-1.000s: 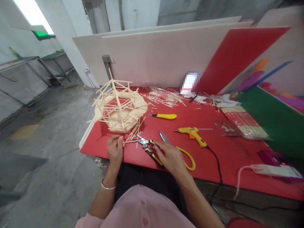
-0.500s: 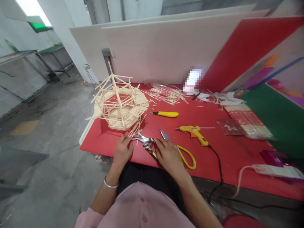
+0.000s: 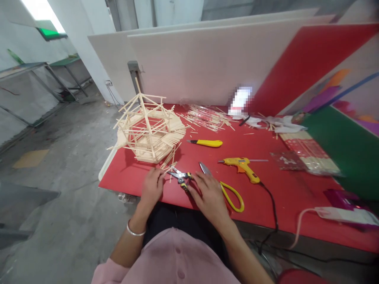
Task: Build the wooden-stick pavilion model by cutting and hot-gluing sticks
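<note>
My right hand (image 3: 211, 194) is wrapped round the black-and-yellow handles of a pair of pliers (image 3: 180, 177), which lie low over the red tabletop with their jaws towards the left. Close to those jaws, my left hand (image 3: 152, 185) has thumb and forefinger pinched on a thin wooden stick (image 3: 166, 171); the fingers cover much of it. Just behind, loose sticks (image 3: 171, 157) lie by the foot of a pavilion-like model of wooden sticks (image 3: 148, 130). Scissors (image 3: 233, 197) with yellow handles rest beside my right hand, partly hidden by it.
A yellow utility knife (image 3: 209, 142) and a yellow glue gun (image 3: 242, 166) with a black cord lie on the red table (image 3: 189, 199). Behind are loose sticks in plastic (image 3: 204, 117). A packet of sticks (image 3: 310, 152) and a white power strip (image 3: 345, 213) are at the right.
The pliers' handles have shifted slightly in my right hand, whose thumb now shows more clearly. My left hand has moved only a little. The things on the table stay put.
</note>
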Demonstrator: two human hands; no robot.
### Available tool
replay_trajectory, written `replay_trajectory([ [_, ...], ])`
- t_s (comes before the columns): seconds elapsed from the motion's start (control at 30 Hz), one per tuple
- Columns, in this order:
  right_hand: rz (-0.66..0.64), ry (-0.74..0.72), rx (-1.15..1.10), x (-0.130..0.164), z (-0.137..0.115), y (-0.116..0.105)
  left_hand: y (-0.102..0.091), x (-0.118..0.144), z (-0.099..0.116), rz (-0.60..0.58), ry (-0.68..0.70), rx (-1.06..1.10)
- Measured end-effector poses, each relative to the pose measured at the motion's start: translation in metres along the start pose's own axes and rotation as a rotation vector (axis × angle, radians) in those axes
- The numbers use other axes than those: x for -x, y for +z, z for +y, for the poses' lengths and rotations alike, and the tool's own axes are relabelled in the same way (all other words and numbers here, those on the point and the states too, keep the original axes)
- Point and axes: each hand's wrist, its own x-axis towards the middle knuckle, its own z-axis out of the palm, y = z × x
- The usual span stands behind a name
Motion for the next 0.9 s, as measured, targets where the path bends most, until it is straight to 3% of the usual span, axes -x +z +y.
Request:
replay_trajectory([
  [0.1, 0.010, 0.058, -0.304, -0.009, -0.016, -0.004, -0.006, -0.002, 0.013, -0.005, -0.005, 0.267],
  [0.2, -0.039, 0.125, -0.535, -0.027, -0.033, -0.008, -0.009, -0.006, 0.025, -0.016, 0.000, 0.401],
  [0.3, -0.046, 0.107, -0.611, -0.044, -0.045, -0.009, -0.009, -0.008, 0.035, -0.021, -0.152, 0.611],
  [0.4, 0.018, 0.035, -0.570, -0.051, -0.050, -0.009, -0.006, -0.014, 0.047, -0.044, -0.457, 0.976],
  [0.5, 0.108, -0.046, -0.436, -0.047, -0.050, -0.011, -0.004, -0.027, 0.060, -0.014, -0.644, 1.293],
  [0.63, 0.243, -0.163, -0.259, -0.044, -0.044, -0.015, -0.004, -0.048, 0.070, 0.069, -0.705, 1.507],
  [0.9, 0.356, -0.211, -0.045, -0.059, -0.036, -0.015, 0.002, -0.062, 0.074, 0.154, -0.779, 1.563],
])
